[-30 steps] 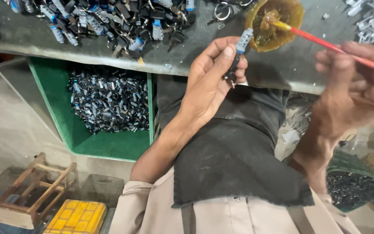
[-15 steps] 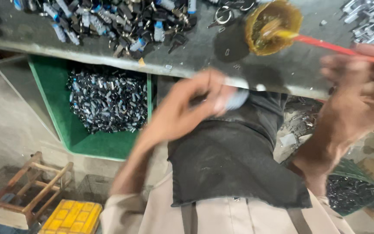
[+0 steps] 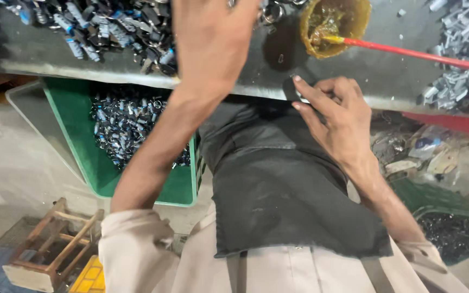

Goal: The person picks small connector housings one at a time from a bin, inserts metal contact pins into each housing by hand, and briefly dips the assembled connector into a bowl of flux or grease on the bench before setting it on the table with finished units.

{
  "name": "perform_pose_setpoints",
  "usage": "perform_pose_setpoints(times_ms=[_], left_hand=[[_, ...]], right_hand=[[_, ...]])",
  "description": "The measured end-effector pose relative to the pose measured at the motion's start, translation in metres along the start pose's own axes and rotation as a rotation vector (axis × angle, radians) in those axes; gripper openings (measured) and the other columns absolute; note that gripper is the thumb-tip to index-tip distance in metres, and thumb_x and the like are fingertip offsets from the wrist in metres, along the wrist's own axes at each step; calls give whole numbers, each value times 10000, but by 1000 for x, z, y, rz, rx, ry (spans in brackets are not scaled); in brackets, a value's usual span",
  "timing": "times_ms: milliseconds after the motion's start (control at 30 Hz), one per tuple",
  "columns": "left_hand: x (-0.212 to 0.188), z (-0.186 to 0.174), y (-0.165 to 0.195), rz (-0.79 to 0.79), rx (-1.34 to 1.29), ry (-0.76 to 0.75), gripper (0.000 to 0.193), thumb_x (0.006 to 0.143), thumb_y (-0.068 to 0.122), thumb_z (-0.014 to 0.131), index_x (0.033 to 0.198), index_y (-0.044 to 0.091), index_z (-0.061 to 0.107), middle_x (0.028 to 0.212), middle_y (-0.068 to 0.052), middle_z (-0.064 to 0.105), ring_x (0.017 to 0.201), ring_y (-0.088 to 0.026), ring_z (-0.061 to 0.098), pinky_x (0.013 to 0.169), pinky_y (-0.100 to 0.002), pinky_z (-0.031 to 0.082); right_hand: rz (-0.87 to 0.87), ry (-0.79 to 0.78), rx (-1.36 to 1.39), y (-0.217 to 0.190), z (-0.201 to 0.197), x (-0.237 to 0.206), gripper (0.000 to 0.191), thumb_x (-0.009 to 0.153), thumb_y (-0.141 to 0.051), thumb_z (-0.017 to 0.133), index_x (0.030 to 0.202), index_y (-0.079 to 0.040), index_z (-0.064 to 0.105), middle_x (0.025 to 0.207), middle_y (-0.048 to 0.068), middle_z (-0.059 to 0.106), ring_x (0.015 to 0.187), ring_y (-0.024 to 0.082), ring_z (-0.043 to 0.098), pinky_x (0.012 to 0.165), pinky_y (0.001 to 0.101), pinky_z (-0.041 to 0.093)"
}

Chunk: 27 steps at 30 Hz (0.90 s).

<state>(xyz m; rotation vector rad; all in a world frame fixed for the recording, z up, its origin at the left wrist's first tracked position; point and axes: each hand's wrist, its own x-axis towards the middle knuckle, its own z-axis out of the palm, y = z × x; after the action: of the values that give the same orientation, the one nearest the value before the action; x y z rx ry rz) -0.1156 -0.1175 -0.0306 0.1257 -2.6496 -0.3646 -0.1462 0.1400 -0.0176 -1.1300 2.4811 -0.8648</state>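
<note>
My left hand [image 3: 213, 43] reaches up over the grey metal bench [image 3: 245, 76], beside a pile of small dark and blue-tipped parts [image 3: 109, 27]. Its fingertips run off the top of the view, so what they hold is hidden. At the bench's front edge my right hand [image 3: 335, 111] pinches a small dark part [image 3: 290, 88] between thumb and fingers. A yellow bowl of paste [image 3: 335, 24] stands on the bench just above that hand. A red-handled brush [image 3: 408, 52] rests in the bowl, its handle pointing right.
A green bin [image 3: 104, 179] of finished small parts sits under the bench at my left. Grey metal pieces [image 3: 462, 38] are heaped at the bench's right. A black apron [image 3: 283, 190] covers my lap. A wooden stool [image 3: 44, 249] and a yellow crate [image 3: 90, 276] stand on the floor.
My left hand dropped from beside the brush, then swung up to the pile on the bench. My right hand let go of the red brush and moved down to the bench edge.
</note>
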Motion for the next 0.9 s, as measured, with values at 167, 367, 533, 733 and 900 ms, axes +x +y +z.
perform_pose_setpoints(times_ms=[167, 367, 533, 733, 900], left_hand=[[-27, -71, 13, -397, -1055, -44, 95, 1094, 48, 624, 1149, 52, 546, 1115, -60, 636, 997, -181, 658, 924, -299, 546], [-61, -66, 49, -822, -1606, -108, 90, 1129, 103, 531, 1194, 47, 558, 1034, 13, 589, 775, -65, 573, 784, -276, 561], [-81, -41, 76, -813, -1370, -312, 141, 1066, 143, 653, 1144, 27, 630, 1008, 36, 590, 888, -31, 506, 787, -209, 442], [-81, -26, 79, -750, -1572, -395, 148, 1052, 181, 684, 1118, 49, 678, 998, 62, 632, 869, -8, 485, 760, -188, 414], [-75, -30, 71, -767, -1533, -526, 153, 1046, 205, 677, 1083, 57, 681, 874, 73, 557, 731, -15, 397, 641, -197, 323]], right_hand=[[-82, -55, -112, 3, 7, 10, 500, 898, -220, 884, 1369, -206, 717, 1049, 32, 594, 935, 230, 544, 728, 353, 511], [-188, -59, -73, 11, 12, 9, 453, 892, -73, 888, 1300, -204, 741, 1066, 21, 615, 922, 230, 571, 734, 345, 512], [77, -7, 581, 14, 12, -11, 218, 971, 34, 773, 1141, -81, 700, 1127, 52, 666, 1033, 167, 659, 882, 302, 563], [268, -11, 1183, 23, 19, -28, 130, 984, 70, 750, 1053, -1, 665, 1138, 70, 608, 1045, 121, 617, 936, 238, 535], [287, -40, 1304, 23, 28, -25, 152, 979, 66, 752, 1068, -30, 675, 1116, 65, 608, 1019, 118, 608, 898, 235, 526]])
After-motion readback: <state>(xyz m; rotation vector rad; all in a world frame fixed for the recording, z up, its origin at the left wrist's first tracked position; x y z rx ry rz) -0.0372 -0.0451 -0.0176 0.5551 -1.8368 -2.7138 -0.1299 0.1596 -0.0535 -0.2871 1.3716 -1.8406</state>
